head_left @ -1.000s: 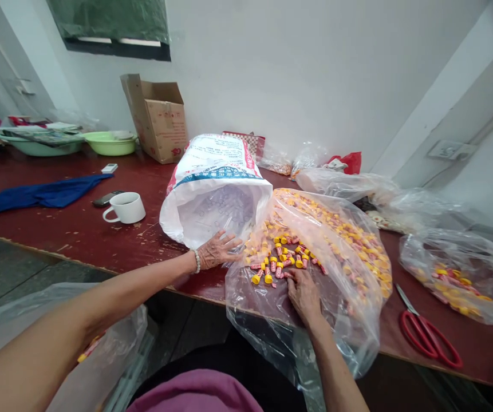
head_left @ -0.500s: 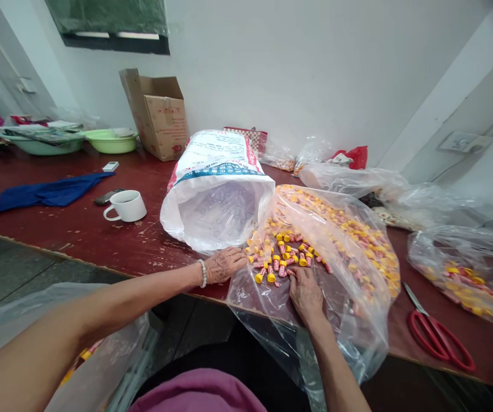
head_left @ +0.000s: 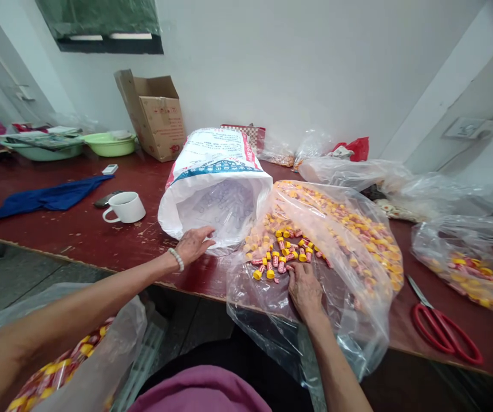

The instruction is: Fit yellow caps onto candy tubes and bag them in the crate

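Note:
My left hand (head_left: 194,244) is at the lower rim of a white printed woven sack (head_left: 218,153), fingers stretched toward its mouth and thumb apart, holding nothing I can see. Clear, round-edged pieces (head_left: 228,203) show inside the sack. My right hand (head_left: 305,290) rests on a clear plastic bag (head_left: 263,297) spread over the table edge. Its fingers are curled, with the tips against a small red-and-white tube with a yellow cap (head_left: 291,266); its grip is partly hidden. Several more such tubes (head_left: 281,264) lie in front of it, and a large heap fills the bag behind.
Red-handled scissors (head_left: 446,332) lie at the right, near another bag of tubes (head_left: 478,274). A white mug (head_left: 128,207), blue cloth (head_left: 51,194) and cardboard box (head_left: 162,123) stand or lie leftward on the red table (head_left: 78,229). A filled bag (head_left: 100,366) is below left.
My left hand has moved left, from the edge of the tube heap to the sack's mouth, and its fingers have spread. My right hand stays by the tubes. The view has shifted slightly.

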Demonstrator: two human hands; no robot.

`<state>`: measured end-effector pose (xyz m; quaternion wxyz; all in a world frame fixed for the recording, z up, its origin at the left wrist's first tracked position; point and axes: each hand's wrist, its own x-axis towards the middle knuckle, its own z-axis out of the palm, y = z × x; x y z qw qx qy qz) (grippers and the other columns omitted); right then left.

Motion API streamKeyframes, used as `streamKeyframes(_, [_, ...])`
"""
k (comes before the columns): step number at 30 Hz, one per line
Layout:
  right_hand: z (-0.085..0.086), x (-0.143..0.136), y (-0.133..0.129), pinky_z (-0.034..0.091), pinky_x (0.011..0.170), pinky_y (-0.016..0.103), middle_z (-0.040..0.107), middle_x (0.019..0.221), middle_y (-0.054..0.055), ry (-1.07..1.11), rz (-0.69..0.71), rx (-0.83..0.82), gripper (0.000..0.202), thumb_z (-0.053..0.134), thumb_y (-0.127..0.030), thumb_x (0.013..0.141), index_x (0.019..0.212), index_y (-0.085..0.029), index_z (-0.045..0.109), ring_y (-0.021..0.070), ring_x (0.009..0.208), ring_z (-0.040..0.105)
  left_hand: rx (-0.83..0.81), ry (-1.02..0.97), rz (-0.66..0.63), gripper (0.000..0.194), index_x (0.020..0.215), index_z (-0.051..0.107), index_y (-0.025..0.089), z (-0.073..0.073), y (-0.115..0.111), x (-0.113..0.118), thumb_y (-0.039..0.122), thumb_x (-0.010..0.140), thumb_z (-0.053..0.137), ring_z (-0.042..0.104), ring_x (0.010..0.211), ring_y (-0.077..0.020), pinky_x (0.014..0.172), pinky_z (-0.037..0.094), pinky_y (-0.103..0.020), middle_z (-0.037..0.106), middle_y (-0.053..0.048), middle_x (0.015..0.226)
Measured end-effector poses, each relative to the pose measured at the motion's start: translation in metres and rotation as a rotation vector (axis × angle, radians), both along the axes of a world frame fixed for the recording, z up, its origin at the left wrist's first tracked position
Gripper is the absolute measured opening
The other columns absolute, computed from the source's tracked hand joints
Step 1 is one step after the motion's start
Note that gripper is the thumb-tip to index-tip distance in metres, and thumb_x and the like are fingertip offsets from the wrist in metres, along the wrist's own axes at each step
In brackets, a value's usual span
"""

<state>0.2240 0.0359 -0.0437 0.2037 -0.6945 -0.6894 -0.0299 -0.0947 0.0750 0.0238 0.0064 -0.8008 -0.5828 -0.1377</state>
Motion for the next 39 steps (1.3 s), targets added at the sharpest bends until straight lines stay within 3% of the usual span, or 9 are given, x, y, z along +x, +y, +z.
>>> streamKeyframes(3, [0.001,0.000,-0.001,0.041,0.060,0.026,0.057,0.103,0.009,0.039,0.006,0.013,0.028,0.036,-0.026,0.094,0.105,-0.020,0.062,0.0156,0.075,0.059,0.009,-0.057,-0.001,0.035,0.120,0.054,0.018,0.003,0.021,0.016,0.027,0.087,0.047,0.062,0.085,-0.0176,0.083,0.045,-0.030,0.067,-0.006,0.100])
streamKeyframes(6, [-0.001,0.000,-0.002,0.042,0.063,0.027,0.058,0.104,0.010,0.098,0.011,0.039,0.027,0.038,-0.026,0.093,0.105,-0.019,0.061,0.0171,0.078,0.060,-0.020,-0.056,-0.057,0.035,0.117,0.057,0.022,-0.008,0.037,0.039,0.020,0.082,0.052,0.060,0.094,-0.0190,0.091,0.041,-0.033,0.068,-0.005,0.100])
streamKeyframes(12, [-0.004,0.008,-0.001,0.045,0.067,0.032,0.066,0.094,0.013,0.319,-0.027,0.113,0.038,0.043,-0.043,0.088,0.103,-0.011,0.059,0.0206,0.074,0.061,-0.087,-0.059,-0.050,0.019,0.092,0.063,0.016,-0.027,0.038,0.053,0.013,0.075,0.055,0.059,0.092,-0.0231,0.089,0.042,-0.037,0.067,-0.009,0.085])
streamKeyframes(17, [0.026,-0.001,-0.016,0.047,0.069,0.028,0.068,0.089,0.007,0.568,0.053,0.174,0.040,0.046,-0.051,0.086,0.095,-0.016,0.063,0.0161,0.073,0.062,-0.116,-0.185,-0.040,0.022,0.102,0.060,0.015,-0.001,0.002,0.045,0.020,0.082,0.050,0.059,0.092,-0.0190,0.084,0.045,-0.030,0.067,-0.007,0.098])
streamKeyframes(21, [0.065,-0.040,-0.037,0.048,0.069,0.026,0.068,0.089,0.005,0.889,0.317,0.186,0.030,0.055,-0.043,0.085,0.096,-0.017,0.064,0.0149,0.076,0.062,-0.206,-0.482,-0.235,0.025,0.106,0.060,0.018,0.029,-0.050,0.046,0.027,0.084,0.051,0.059,0.092,-0.0156,0.081,0.046,-0.024,0.066,-0.003,0.104])
streamKeyframes(24, [0.084,-0.066,-0.051,0.048,0.074,0.026,0.068,0.091,0.004,0.868,0.485,0.189,0.020,0.056,-0.035,0.086,0.095,-0.019,0.064,0.0142,0.081,0.062,-0.269,-0.656,-0.332,0.024,0.104,0.062,0.018,0.039,-0.082,0.052,0.028,0.083,0.054,0.058,0.091,-0.0163,0.081,0.046,-0.026,0.065,-0.003,0.102])
streamKeyframes(28, [0.092,-0.074,-0.063,0.048,0.080,0.028,0.068,0.098,0.005,0.769,0.636,0.140,0.022,0.056,-0.028,0.087,0.106,-0.020,0.061,0.0149,0.089,0.062,-0.407,-0.834,-0.308,0.023,0.101,0.064,0.020,0.034,-0.106,0.059,0.032,0.083,0.056,0.058,0.086,-0.0168,0.078,0.047,-0.027,0.065,-0.003,0.097])
streamKeyframes(31, [0.093,-0.070,-0.071,0.047,0.086,0.031,0.063,0.113,0.007,0.821,0.568,0.109,0.034,0.051,-0.028,0.089,0.122,-0.021,0.049,0.0161,0.099,0.060,-0.519,-1.029,-0.273,0.025,0.103,0.062,0.018,0.026,-0.114,0.063,0.030,0.082,0.058,0.057,0.091,-0.0185,0.080,0.046,-0.028,0.064,-0.005,0.100])
streamKeyframes(39, [0.074,-0.070,-0.090,0.036,0.103,0.036,0.047,0.131,0.007,0.656,0.797,-0.056,0.037,0.052,-0.017,0.082,0.119,-0.024,0.050,0.0184,0.123,0.043,-0.651,-1.282,-0.137,0.029,0.102,0.058,0.015,0.005,-0.135,0.066,0.029,0.078,0.064,0.050,0.071,-0.0111,0.060,0.042,-0.021,0.059,-0.001,0.083])
